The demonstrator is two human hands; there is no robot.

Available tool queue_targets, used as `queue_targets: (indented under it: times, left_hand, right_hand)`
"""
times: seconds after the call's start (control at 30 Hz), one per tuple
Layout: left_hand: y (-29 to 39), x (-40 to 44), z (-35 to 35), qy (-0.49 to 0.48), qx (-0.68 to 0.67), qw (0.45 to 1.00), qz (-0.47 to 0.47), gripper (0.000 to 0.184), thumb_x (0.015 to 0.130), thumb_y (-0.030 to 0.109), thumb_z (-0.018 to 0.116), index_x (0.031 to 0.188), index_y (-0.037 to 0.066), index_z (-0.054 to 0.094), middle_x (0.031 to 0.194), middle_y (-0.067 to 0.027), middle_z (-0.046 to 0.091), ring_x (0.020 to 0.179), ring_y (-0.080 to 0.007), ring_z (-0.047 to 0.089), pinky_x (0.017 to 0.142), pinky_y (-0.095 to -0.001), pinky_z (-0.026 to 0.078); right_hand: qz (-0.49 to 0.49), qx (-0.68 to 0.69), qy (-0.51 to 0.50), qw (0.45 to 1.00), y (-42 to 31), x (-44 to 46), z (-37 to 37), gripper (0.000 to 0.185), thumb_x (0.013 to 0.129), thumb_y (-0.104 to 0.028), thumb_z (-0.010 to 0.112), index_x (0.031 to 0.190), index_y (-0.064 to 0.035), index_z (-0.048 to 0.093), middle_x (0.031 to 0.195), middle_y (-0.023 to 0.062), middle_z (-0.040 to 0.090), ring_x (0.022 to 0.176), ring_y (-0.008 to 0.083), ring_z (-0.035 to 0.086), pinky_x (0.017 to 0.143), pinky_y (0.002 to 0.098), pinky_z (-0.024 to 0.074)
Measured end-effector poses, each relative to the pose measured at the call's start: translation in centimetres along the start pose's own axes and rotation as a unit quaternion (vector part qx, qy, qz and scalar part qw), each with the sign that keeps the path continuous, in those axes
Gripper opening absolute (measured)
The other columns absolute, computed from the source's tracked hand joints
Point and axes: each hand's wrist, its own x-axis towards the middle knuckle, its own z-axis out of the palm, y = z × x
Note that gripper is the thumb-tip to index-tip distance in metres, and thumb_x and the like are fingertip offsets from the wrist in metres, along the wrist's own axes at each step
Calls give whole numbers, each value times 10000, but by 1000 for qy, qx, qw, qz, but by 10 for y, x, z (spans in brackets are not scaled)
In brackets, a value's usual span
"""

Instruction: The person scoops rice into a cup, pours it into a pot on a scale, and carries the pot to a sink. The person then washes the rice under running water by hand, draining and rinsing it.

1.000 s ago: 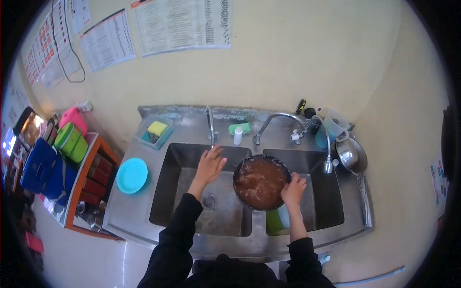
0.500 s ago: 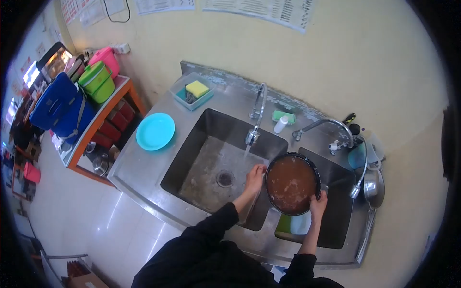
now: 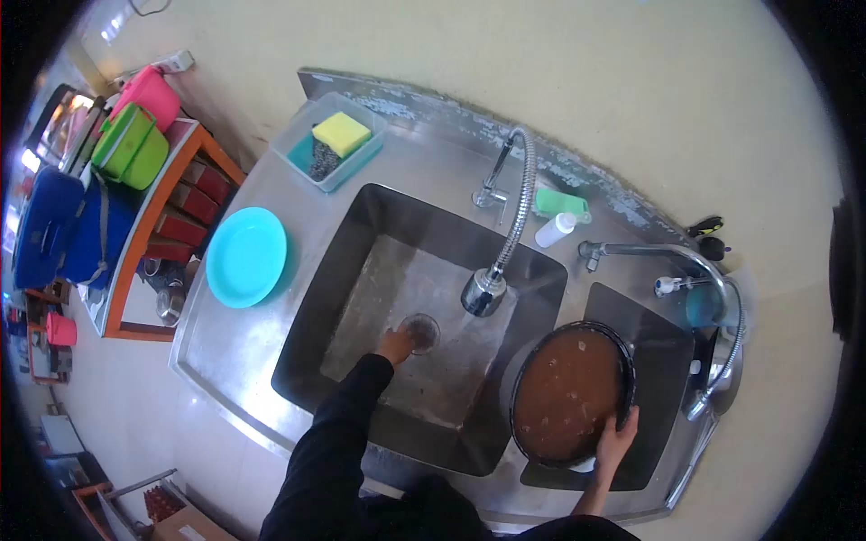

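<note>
My left hand (image 3: 395, 346) reaches down to the drain (image 3: 420, 334) in the floor of the large sink basin (image 3: 311, 307). Its fingertips are at the drain and too hard to make out to tell whether they grip anything. A round pan (image 3: 572, 388) with a black rim and a brown, pale-spotted inside is over the right side, across the divider and the smaller basin (image 3: 657, 388). My right hand (image 3: 617, 438) grips its lower right rim. Above the large basin hangs the chrome tap head (image 3: 484, 292).
A turquoise plate (image 3: 245, 258) lies on the left counter. Behind it, a plastic tub (image 3: 302, 113) holds a yellow sponge (image 3: 341, 134) and a wire scourer (image 3: 323, 160). A white bottle (image 3: 555, 230) and green sponge (image 3: 560, 204) sit behind the basins. A second tap (image 3: 658, 250) arches over the right.
My left hand has let go of the pan and moved left and down to the drain. My right hand still holds the pan, now lower. The view has shifted closer to the sink.
</note>
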Motion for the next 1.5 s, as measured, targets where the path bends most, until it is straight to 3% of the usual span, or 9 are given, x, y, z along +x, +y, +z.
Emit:
queue_targets:
  times: [0.17,0.37,0.47,0.87,0.97,1.07,1.27,1.37,1.5]
  left_hand:
    - [-23,38,75,100,-23,995,3,179,804,187,514,930,159,638,971,10,580,1042,-195,486,748,-439,448]
    - [-30,48,71,-53,168,977,124,162,810,254,524,920,227,641,978,71,547,1030,-157,433,764,-363,430]
    - [-37,40,50,16,136,976,169,144,808,232,532,870,232,662,943,96,561,992,-147,459,725,-362,392]
    - [-46,31,41,79,32,964,253,89,749,177,557,733,144,638,929,-5,571,834,-194,551,563,-332,499]
    - [-40,24,8,-29,-37,978,204,234,799,228,546,961,60,563,981,-92,554,836,-252,581,590,-378,510]
    - [-54,35,63,35,58,951,303,267,802,223,546,999,44,516,877,-146,566,674,-320,607,529,-420,500]
    - [-60,14,36,102,-13,970,221,262,826,216,535,1007,30,502,695,-141,576,573,-322,600,491,-425,485]
    - [-68,-4,10,115,48,969,213,144,758,135,554,767,1,607,704,-118,591,676,-268,634,537,-379,517]
    - [-80,-10,-10,0,65,989,134,106,765,101,549,787,32,626,789,-123,617,723,-263,640,572,-382,522]
  right_hand:
    - [64,-17,-70,995,-13,4,-9,452,839,-52,506,1265,54,399,1250,175,450,1178,255,419,1008,329,292]
    - [89,-66,7,994,-6,-1,-3,449,835,-8,473,1270,62,385,1215,162,482,1155,242,430,999,323,292]
    - [97,34,-149,984,-24,10,-14,472,843,-22,484,1295,52,366,1244,174,456,1193,249,403,1020,328,272]
    - [72,-14,-77,994,-9,4,-11,432,824,-15,481,1242,63,411,1167,176,514,1089,252,476,965,324,329]
    - [94,47,-121,987,-23,8,-12,427,818,-6,469,1238,54,419,1153,174,515,1060,257,487,946,326,345]
    - [75,25,-110,991,-15,7,-12,437,837,-30,483,1262,40,408,1196,182,472,1093,268,465,953,334,344]
    - [97,0,-102,990,-23,6,-11,458,867,-98,519,1285,31,384,1227,186,438,1143,277,432,981,345,322]
    - [147,-32,-96,984,-30,6,-11,472,860,-92,522,1292,31,374,1237,181,432,1157,277,422,993,351,311]
    - [91,26,-88,992,-17,5,-8,455,855,-73,516,1279,29,387,1207,173,457,1121,266,446,976,339,325]
